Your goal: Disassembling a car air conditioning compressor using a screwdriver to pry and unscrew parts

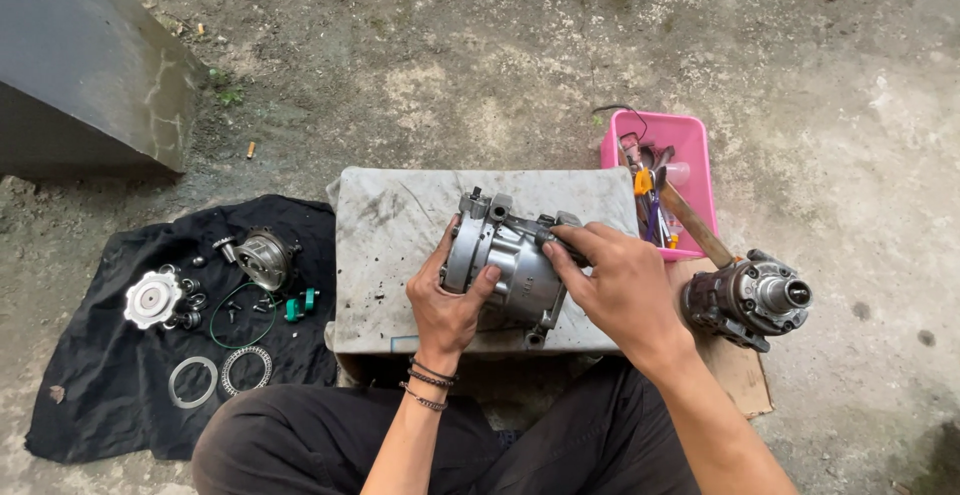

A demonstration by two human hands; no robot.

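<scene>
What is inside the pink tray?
The pink tray holds a jumble of hand tools: an orange-handled tool, a small clear cup, and a wooden handle sticking out over its near edge. Whatever lies beneath them is covered.

Pink tray [692, 135] — black cloth [90, 395] — hammer [692, 217]
</scene>
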